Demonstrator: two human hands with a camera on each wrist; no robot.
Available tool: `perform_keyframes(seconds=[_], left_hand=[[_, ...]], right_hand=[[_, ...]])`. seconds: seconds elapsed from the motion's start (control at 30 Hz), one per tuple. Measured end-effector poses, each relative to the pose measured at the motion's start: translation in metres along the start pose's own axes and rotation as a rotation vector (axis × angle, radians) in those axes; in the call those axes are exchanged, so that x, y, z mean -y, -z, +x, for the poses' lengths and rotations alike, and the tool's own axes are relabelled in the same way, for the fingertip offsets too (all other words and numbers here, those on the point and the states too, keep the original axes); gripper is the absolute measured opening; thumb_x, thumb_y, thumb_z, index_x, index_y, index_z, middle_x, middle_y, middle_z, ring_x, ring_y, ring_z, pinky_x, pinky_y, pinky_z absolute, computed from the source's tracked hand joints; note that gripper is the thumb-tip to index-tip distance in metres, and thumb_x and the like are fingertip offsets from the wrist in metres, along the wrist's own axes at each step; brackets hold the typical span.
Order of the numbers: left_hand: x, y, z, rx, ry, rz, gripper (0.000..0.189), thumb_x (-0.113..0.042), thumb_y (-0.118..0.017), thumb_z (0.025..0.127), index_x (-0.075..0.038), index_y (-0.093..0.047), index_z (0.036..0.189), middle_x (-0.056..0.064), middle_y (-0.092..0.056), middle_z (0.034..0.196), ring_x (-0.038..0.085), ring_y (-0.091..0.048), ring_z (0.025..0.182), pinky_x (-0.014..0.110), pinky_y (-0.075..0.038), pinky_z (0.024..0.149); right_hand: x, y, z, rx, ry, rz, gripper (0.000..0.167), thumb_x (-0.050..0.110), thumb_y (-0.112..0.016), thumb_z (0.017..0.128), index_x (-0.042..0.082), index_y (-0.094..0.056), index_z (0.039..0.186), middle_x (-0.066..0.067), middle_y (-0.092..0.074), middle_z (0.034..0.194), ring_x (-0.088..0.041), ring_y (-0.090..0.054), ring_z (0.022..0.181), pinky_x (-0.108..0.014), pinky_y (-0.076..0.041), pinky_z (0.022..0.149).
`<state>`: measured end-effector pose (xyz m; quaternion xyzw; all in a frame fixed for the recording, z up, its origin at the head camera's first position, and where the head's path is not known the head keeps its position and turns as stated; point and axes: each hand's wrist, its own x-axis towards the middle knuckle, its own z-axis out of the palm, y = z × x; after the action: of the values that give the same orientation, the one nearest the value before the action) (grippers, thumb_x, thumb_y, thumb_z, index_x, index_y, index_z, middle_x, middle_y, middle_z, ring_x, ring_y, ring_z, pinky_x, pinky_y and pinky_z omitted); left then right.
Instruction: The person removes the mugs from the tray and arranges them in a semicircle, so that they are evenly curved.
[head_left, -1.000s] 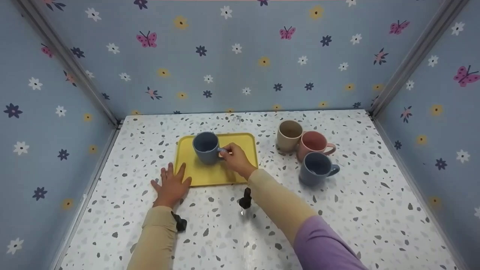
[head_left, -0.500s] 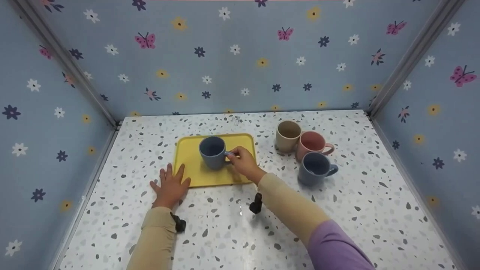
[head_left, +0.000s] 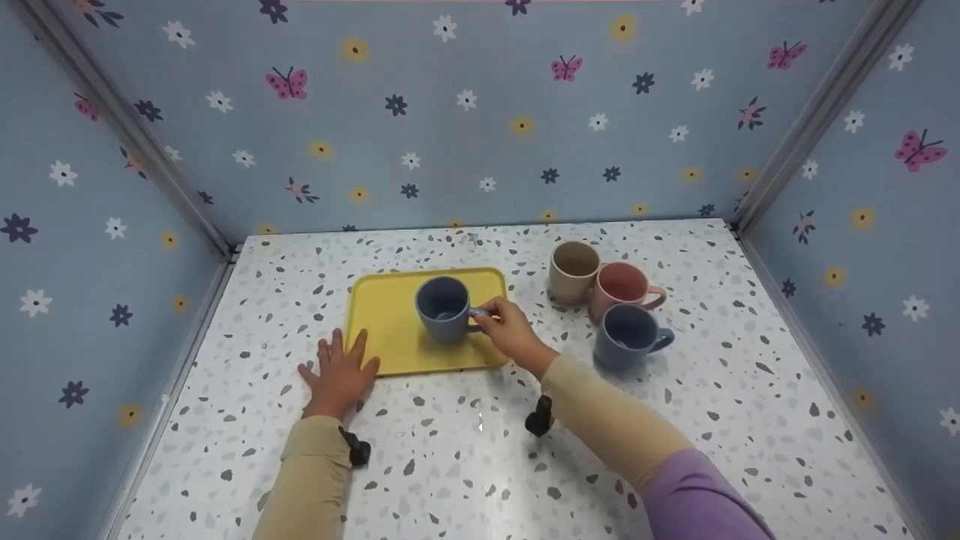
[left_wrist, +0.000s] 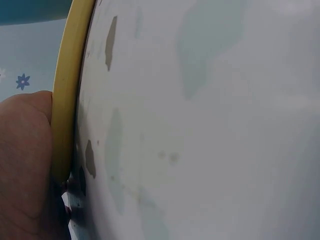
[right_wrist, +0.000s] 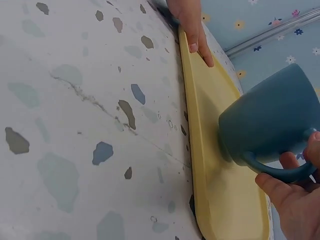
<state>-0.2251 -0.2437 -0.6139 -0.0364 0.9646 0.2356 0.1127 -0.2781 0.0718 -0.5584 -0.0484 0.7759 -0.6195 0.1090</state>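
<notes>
A blue mug (head_left: 444,328) stands upright over the right half of a yellow tray (head_left: 382,319). My right hand (head_left: 517,336) pinches its handle from the right, thumb and fingers around the loop in the right wrist view, where the mug (right_wrist: 272,115) shows a shadow on the tray. Whether its base touches the tray I cannot tell. At the tray's front left corner my left hand (head_left: 339,379) lies with fingers spread straight. The thumb side touches the tray's rim (left_wrist: 65,95) in the left wrist view.
Right of the tray, three mugs stand close together: a beige one (head_left: 571,285), a pink one (head_left: 607,304) and a second blue one (head_left: 622,351). Flower-patterned walls (head_left: 465,135) enclose the speckled white table (head_left: 450,450) at the back and both sides.
My right hand has brought the blue mug rightward and slightly nearer across the tray, from left of the middle to right of it. My left hand stays at the tray's corner.
</notes>
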Motion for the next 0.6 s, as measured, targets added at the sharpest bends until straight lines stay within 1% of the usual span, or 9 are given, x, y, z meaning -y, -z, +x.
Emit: perform_keyframes(seconds=[0.13,0.23,0.33,0.43,0.6], left_hand=[[0.0,-0.001,0.0,-0.002,-0.001,-0.007,0.071,-0.053,-0.034,0.106,-0.02,-0.012,0.164,0.023,0.012,0.167,0.05,0.018,0.149,0.078,0.021,0.103],[0.0,-0.001,0.0,-0.009,-0.007,-0.012,0.071,-0.053,-0.035,0.106,-0.02,-0.013,0.164,0.023,0.012,0.167,0.049,0.018,0.149,0.078,0.021,0.103],[0.0,-0.001,0.0,-0.001,-0.012,-0.017,0.071,-0.053,-0.034,0.105,-0.02,-0.012,0.164,0.023,0.013,0.167,0.05,0.019,0.149,0.078,0.021,0.102],[0.001,-0.002,0.001,0.006,-0.009,-0.011,0.071,-0.054,-0.034,0.105,-0.021,-0.011,0.164,0.023,0.014,0.167,0.049,0.02,0.149,0.078,0.021,0.102],[0.002,-0.002,0.001,0.005,-0.011,-0.003,0.071,-0.054,-0.033,0.106,-0.02,-0.01,0.164,0.023,0.014,0.166,0.05,0.02,0.148,0.079,0.021,0.101]], right_hand=[[-0.002,0.01,-0.003,-0.005,-0.009,0.011,0.009,0.006,-0.059,0.102,-0.002,-0.059,0.106,-0.015,-0.062,0.117,-0.024,-0.063,0.116,-0.036,-0.055,0.095],[-0.001,0.017,-0.005,0.002,-0.005,0.02,0.008,0.005,-0.059,0.102,-0.002,-0.059,0.106,-0.015,-0.063,0.117,-0.024,-0.063,0.116,-0.037,-0.055,0.096],[-0.001,0.025,-0.008,0.013,-0.012,0.032,0.008,0.004,-0.059,0.101,-0.002,-0.059,0.106,-0.016,-0.063,0.116,-0.024,-0.063,0.116,-0.036,-0.055,0.096],[-0.001,0.031,-0.012,0.019,-0.028,0.04,0.008,0.004,-0.06,0.101,-0.002,-0.06,0.107,-0.015,-0.064,0.116,-0.025,-0.064,0.114,-0.035,-0.055,0.093],[0.001,0.038,-0.016,0.011,-0.053,0.114,0.008,0.0,-0.06,0.1,-0.005,-0.059,0.105,-0.017,-0.064,0.115,-0.034,-0.064,0.117,-0.037,-0.055,0.095]])
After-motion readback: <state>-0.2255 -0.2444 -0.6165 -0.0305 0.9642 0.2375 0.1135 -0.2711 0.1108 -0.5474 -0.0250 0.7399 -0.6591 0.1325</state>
